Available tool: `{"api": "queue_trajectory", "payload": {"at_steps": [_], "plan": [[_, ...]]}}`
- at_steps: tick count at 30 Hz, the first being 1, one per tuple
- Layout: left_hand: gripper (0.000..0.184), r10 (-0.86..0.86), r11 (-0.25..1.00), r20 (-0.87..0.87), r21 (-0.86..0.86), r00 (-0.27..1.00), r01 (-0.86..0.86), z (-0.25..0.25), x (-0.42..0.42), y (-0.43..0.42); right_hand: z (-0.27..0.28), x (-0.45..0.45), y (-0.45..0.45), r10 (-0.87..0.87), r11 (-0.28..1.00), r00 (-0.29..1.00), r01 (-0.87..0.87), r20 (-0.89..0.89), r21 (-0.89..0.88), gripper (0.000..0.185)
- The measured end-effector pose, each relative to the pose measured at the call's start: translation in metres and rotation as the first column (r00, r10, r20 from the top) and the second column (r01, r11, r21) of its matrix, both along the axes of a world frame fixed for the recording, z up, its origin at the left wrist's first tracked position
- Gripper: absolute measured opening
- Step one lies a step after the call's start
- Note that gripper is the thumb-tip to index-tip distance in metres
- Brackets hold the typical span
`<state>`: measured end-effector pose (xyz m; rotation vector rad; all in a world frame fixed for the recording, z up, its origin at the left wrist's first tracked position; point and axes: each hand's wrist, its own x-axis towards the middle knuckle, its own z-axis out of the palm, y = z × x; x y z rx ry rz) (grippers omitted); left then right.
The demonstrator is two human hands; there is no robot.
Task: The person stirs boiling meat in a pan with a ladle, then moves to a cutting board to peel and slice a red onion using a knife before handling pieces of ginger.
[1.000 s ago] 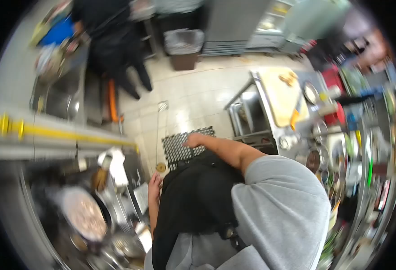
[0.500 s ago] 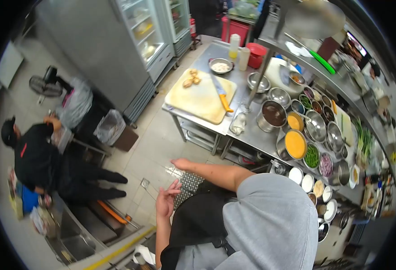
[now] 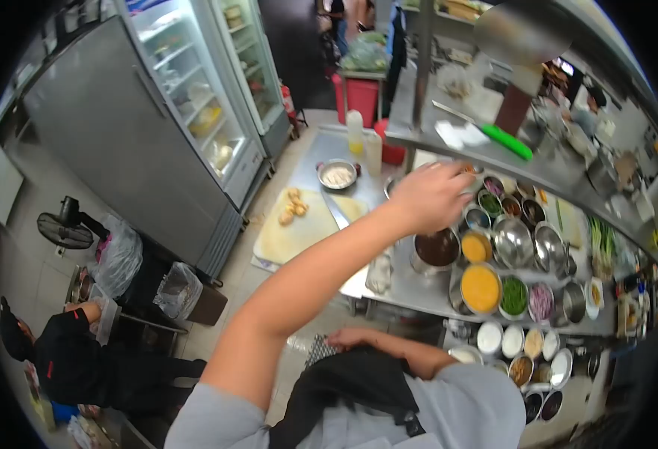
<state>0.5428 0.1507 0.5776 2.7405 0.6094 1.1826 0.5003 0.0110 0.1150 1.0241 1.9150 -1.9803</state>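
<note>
My left hand [image 3: 435,198] stretches out to the right, above the crowded steel counter. Its fingers are bent and close together, and their tips are partly hidden, so what they may hold does not show. Below it sit a pot of dark brown sauce [image 3: 436,250] and a smaller container of orange sauce [image 3: 476,246]. Small containers, one with chopped greens [image 3: 490,202], stand just beyond the fingertips. My right hand [image 3: 346,338] is low in front of my black apron [image 3: 344,389], away from the counter. Its fingers are small and blurred.
A white cutting board [image 3: 291,236] carries ginger-like pieces [image 3: 293,206] and a knife [image 3: 335,212]. An overhead shelf [image 3: 448,153] holds a green-handled tool [image 3: 507,142]. At left, a co-worker in black [image 3: 74,367] stands near a lined bin [image 3: 207,303] and fan [image 3: 65,224].
My left hand has swung from low in front of my body up and right over the counter. My right hand has drawn in towards my apron. The view has shifted.
</note>
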Motion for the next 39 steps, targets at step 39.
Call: {"api": "queue_trajectory", "payload": {"at_steps": [39], "plan": [[0.026,0.027,0.411,0.415,-0.834,0.909,0.369,-0.186,-0.181,-0.028,0.321,0.032,0.022,-0.766,-0.252,0.149,0.825,-0.626,0.505,0.041]]}}
